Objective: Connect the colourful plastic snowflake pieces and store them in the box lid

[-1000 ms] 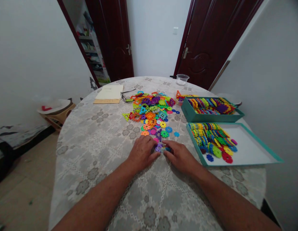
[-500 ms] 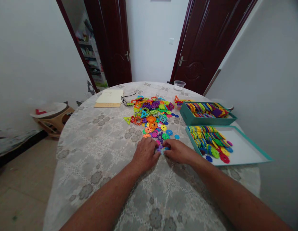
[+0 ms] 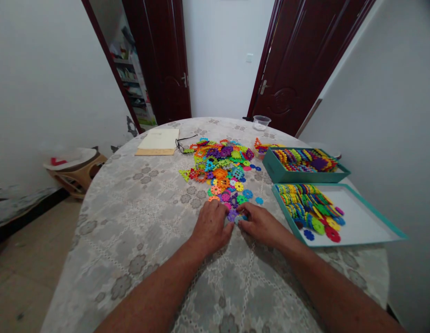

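Observation:
Near the close end of a colourful trail of plastic interlocking discs, my left hand [image 3: 212,225] rests with curled fingers at the left edge of a purple notched disc [image 3: 232,215]. Facing it from the right, my right hand [image 3: 258,223] pinches a pale blue notched disc [image 3: 238,218] between thumb and fingers. The two discs lie close together; whether they are joined I cannot tell. Just beyond are a dark purple piece [image 3: 234,199], a green disc [image 3: 242,199] and a pink disc [image 3: 225,197].
A heap of toothed pieces [image 3: 220,152] lies mid-table. On the right stand a teal box [image 3: 287,175] filled with discs and its lid [image 3: 360,226], holding more. Farther off are eyeglasses [image 3: 180,147], a notebook [image 3: 158,138] and a clear plastic bowl [image 3: 261,122].
The fingers of both hands have parted slightly, leaving more of the purple disc showing. My right hand still holds the pale blue disc. The view has shifted a little.

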`<state>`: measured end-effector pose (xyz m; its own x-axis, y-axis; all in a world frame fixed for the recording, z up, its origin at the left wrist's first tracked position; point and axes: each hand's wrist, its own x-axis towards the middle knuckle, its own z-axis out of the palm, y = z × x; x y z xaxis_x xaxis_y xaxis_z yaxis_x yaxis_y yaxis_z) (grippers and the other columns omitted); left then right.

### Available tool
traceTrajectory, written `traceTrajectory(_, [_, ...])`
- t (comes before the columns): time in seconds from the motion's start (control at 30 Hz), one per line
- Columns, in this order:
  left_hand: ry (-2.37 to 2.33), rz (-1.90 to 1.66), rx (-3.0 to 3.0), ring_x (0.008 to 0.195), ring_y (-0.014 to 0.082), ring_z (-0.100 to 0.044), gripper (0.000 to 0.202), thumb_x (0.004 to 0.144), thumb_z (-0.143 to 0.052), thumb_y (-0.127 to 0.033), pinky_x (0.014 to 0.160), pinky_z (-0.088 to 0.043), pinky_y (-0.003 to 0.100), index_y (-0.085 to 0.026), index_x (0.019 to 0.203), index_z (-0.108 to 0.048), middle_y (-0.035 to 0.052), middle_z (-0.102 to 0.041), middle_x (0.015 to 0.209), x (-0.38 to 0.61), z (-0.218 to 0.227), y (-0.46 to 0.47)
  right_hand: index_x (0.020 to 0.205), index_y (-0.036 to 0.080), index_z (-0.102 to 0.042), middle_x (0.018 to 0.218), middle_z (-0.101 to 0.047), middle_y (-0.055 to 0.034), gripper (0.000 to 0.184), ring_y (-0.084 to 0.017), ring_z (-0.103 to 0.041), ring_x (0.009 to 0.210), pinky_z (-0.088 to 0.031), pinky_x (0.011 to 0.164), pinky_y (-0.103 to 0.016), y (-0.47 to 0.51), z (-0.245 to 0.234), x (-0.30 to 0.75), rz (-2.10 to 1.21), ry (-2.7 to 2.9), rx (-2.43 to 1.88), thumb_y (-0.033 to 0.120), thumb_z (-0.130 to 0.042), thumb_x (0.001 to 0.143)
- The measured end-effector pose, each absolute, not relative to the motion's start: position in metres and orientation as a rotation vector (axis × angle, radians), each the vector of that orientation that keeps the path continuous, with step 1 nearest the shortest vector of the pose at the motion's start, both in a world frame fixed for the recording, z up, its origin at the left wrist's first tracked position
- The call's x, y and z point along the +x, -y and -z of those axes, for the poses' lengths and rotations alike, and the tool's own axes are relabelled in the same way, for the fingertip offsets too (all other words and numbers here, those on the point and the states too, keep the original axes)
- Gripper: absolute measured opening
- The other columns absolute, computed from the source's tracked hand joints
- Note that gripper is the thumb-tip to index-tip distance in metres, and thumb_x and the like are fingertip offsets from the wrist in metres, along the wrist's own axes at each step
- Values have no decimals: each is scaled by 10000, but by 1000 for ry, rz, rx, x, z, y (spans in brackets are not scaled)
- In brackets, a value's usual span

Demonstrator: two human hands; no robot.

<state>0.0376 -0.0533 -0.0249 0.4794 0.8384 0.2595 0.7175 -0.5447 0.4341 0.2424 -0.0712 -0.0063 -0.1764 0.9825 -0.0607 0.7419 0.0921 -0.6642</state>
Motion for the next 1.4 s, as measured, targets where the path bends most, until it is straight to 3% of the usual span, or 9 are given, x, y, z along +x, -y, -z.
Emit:
traceTrajectory(0.27, [-1352, -677, 2483, 1102, 295, -539, 183, 927, -668, -288, 991, -462, 467, -187, 1079, -647, 113, -614, 1129, 38, 32, 52, 1213, 213, -679, 1188, -747, -95, 347, -253, -688, 1083, -500, 954, -357, 71, 2, 235, -750, 2017, -1651, 176, -650, 869])
traceTrajectory(0.57, [-1325, -712, 2495, 1139, 290, -540, 209, 910, -684, -254, 1019, -472, 480, -208, 1109, -642, 103, -599, 1187, 39, 32, 51, 1248, 215, -687, 1290, -725, -101, 386, -268, -655, 1214, -462, 1075, -381, 65, 10, 235, -704, 2097, -1616, 182, -660, 865])
traceTrajectory(0.9, [-1236, -756, 2396, 1158, 261, -563, 223, 854, -694, -124, 1039, -468, 441, -229, 1052, -699, 70, -638, 1165, 38, 33, 43, 1260, 185, -677, 1276, -720, -122, 381, -263, -645, 1209, -455, 1053, -355, 68, 7, 233, -684, 2136, -1611, 178, -629, 882])
traceTrajectory(1.1, [-1338, -724, 2422, 1182, 292, -532, 258, 853, -727, -214, 1058, -463, 469, -189, 1100, -658, 106, -612, 1191, 41, 29, 50, 1219, 188, -671, 1269, -723, -114, 360, -263, -655, 1176, -462, 1007, -344, 64, 2, 234, -758, 2135, -1609, 163, -650, 861])
traceTrajectory(1.4, [-1372, -612, 2339, 1180, 282, -549, 267, 830, -743, -199, 1039, -462, 441, -207, 1084, -663, 91, -624, 1192, 43, 22, 50, 1076, 202, -662, 1088, -734, -68, 232, -236, -658, 1000, -453, 859, -309, 62, 2, 237, -786, 2149, -1634, 198, -671, 843])
